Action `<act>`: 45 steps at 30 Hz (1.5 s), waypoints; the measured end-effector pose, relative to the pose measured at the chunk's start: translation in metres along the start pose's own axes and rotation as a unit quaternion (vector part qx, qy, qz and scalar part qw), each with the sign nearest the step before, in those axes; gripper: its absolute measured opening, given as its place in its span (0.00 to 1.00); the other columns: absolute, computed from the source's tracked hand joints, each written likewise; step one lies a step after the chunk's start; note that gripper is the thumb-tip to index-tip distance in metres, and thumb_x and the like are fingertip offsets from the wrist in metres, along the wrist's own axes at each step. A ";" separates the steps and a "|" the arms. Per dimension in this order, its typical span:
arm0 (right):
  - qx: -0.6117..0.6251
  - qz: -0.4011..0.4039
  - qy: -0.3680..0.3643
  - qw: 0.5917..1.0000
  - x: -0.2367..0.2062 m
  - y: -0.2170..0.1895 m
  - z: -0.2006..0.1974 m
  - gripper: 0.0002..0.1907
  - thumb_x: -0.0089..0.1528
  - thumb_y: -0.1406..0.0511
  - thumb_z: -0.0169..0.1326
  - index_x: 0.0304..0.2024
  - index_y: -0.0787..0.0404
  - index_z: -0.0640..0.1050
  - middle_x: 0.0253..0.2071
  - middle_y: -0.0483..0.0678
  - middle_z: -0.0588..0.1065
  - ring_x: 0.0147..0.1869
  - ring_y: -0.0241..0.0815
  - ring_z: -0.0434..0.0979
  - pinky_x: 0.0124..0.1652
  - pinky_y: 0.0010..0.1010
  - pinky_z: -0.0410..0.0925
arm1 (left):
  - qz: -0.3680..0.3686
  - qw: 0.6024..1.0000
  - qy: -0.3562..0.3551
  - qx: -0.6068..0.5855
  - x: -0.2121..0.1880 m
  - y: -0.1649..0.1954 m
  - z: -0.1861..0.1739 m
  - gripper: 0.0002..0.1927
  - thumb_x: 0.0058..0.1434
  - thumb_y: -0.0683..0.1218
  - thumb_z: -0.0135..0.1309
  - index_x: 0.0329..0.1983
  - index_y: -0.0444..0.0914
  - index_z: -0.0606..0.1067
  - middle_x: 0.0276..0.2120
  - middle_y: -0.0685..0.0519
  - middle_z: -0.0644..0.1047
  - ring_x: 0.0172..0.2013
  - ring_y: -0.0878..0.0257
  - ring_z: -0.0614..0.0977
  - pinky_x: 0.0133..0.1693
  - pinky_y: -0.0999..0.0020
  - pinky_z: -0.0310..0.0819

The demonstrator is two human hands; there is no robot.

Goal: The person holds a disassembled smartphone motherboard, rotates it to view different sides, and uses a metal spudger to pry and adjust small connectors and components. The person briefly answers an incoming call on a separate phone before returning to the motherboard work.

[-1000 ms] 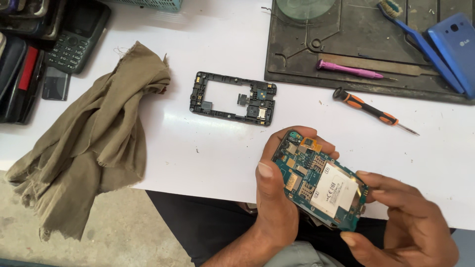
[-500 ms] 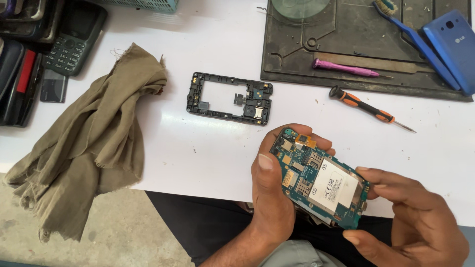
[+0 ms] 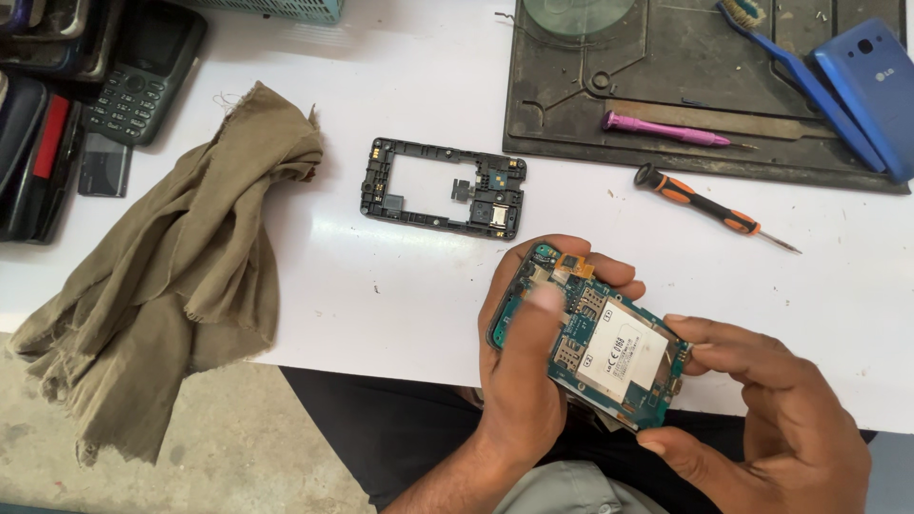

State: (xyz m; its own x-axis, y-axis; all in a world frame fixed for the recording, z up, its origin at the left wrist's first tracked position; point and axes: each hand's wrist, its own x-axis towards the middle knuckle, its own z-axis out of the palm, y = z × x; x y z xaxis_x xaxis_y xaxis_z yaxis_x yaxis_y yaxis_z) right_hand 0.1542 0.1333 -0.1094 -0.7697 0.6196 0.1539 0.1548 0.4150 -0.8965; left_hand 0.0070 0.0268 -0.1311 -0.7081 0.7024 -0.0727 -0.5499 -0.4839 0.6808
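An opened phone with a teal circuit board and a white label point(image 3: 609, 357) is held over the table's front edge. My left hand point(image 3: 524, 381) grips its left side, thumb lying across the board. My right hand point(image 3: 762, 428) pinches its lower right corner with thumb and fingers. A black plastic phone mid-frame point(image 3: 443, 187) lies flat on the white table point(image 3: 381, 295) just beyond the hands.
An olive cloth point(image 3: 181, 276) drapes over the table's left front edge. An orange-and-black screwdriver point(image 3: 709, 207) lies right of the frame. A dark work mat point(image 3: 666, 76) holds a pink screwdriver point(image 3: 666, 130), a blue brush point(image 3: 800, 76) and a blue phone cover point(image 3: 871, 90). Old phones point(image 3: 133, 81) sit at the far left.
My left thumb has slid further up across the board. The phone stays in both hands, in about the same place.
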 end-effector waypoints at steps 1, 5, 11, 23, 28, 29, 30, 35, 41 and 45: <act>-0.005 0.005 -0.004 1.000 0.000 0.000 0.000 0.30 0.49 0.68 0.67 0.52 0.65 0.71 0.59 0.63 0.75 0.67 0.50 0.76 0.59 0.42 0.74 | -0.006 1.000 -0.002 -0.003 0.000 0.001 0.000 0.24 0.68 0.48 0.42 0.62 0.28 0.63 0.48 0.37 0.75 0.56 0.49 0.80 0.56 0.52 0.80; -0.014 0.017 -0.020 1.000 0.001 0.001 0.000 0.31 0.48 0.68 0.67 0.53 0.66 0.71 0.60 0.62 0.75 0.65 0.48 0.76 0.59 0.42 0.73 | -0.004 1.000 0.001 -0.006 0.001 0.003 0.000 0.24 0.62 0.39 0.40 0.62 0.28 0.63 0.48 0.37 0.76 0.56 0.48 0.80 0.57 0.51 0.81; -0.045 0.031 -0.047 0.997 0.001 0.000 -0.004 0.34 0.47 0.66 0.68 0.55 0.64 0.74 0.61 0.58 0.76 0.65 0.46 0.77 0.58 0.41 0.74 | -0.016 0.999 0.008 -0.038 0.003 0.003 -0.001 0.24 0.62 0.39 0.40 0.62 0.28 0.63 0.48 0.36 0.75 0.57 0.47 0.80 0.56 0.51 0.81; 0.171 0.187 0.033 0.967 -0.021 0.030 -0.010 0.26 0.65 0.65 0.55 0.63 0.72 0.71 0.53 0.66 0.79 0.59 0.54 0.81 0.53 0.46 0.75 | 0.005 0.998 -0.066 -0.010 0.000 0.004 0.002 0.24 0.65 0.39 0.41 0.65 0.27 0.61 0.52 0.34 0.75 0.59 0.47 0.79 0.60 0.51 0.80; 0.215 0.310 0.046 0.925 -0.024 0.056 -0.021 0.22 0.68 0.67 0.52 0.62 0.74 0.73 0.46 0.69 0.78 0.55 0.58 0.85 0.50 0.54 0.75 | -0.016 0.994 -0.111 0.008 -0.010 0.011 0.007 0.26 0.67 0.37 0.40 0.68 0.27 0.60 0.59 0.33 0.74 0.63 0.50 0.77 0.64 0.53 0.77; 0.206 0.318 0.050 0.924 -0.026 0.058 -0.022 0.21 0.68 0.68 0.52 0.61 0.75 0.73 0.45 0.69 0.79 0.55 0.58 0.85 0.51 0.55 0.76 | -0.012 0.992 -0.121 0.013 -0.011 0.013 0.008 0.26 0.68 0.37 0.40 0.70 0.27 0.59 0.60 0.33 0.73 0.63 0.51 0.77 0.65 0.54 0.77; 0.197 0.326 0.054 0.923 -0.028 0.061 -0.024 0.20 0.68 0.69 0.52 0.60 0.76 0.73 0.43 0.69 0.80 0.54 0.58 0.84 0.51 0.55 0.78 | -0.008 0.991 -0.131 0.017 -0.013 0.015 0.008 0.27 0.69 0.37 0.40 0.72 0.27 0.59 0.61 0.33 0.73 0.63 0.52 0.76 0.65 0.56 0.76; 0.210 0.279 0.051 0.936 -0.026 0.067 -0.027 0.19 0.67 0.70 0.53 0.59 0.76 0.73 0.44 0.68 0.80 0.54 0.58 0.83 0.50 0.54 0.78 | -0.003 0.988 -0.136 0.074 -0.016 0.022 0.008 0.28 0.67 0.37 0.42 0.71 0.26 0.61 0.60 0.36 0.74 0.61 0.60 0.77 0.64 0.63 0.76; 0.168 0.212 0.078 0.960 -0.016 0.053 -0.021 0.16 0.67 0.71 0.53 0.55 0.77 0.72 0.43 0.67 0.79 0.53 0.56 0.83 0.50 0.50 0.79 | 0.036 0.982 -0.091 0.163 -0.021 0.024 0.005 0.24 0.71 0.38 0.55 0.68 0.24 0.68 0.47 0.42 0.80 0.45 0.67 0.80 0.49 0.72 0.81; 0.130 0.232 0.096 0.959 -0.007 0.038 -0.026 0.15 0.66 0.70 0.51 0.52 0.76 0.72 0.41 0.67 0.79 0.52 0.55 0.83 0.51 0.48 0.78 | -0.006 0.987 -0.017 0.161 -0.012 0.016 0.009 0.24 0.68 0.41 0.58 0.64 0.25 0.69 0.45 0.46 0.81 0.44 0.68 0.83 0.47 0.73 0.82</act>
State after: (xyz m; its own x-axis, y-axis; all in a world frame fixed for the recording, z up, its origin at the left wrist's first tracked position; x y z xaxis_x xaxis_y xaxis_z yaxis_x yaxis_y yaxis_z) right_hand 0.1813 0.1619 -0.1339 -0.5235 0.8188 -0.2356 0.2735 -0.1004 -0.9566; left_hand 0.0102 0.0153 -0.1127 -0.6841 0.7268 -0.0607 -0.3841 -0.2883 0.8771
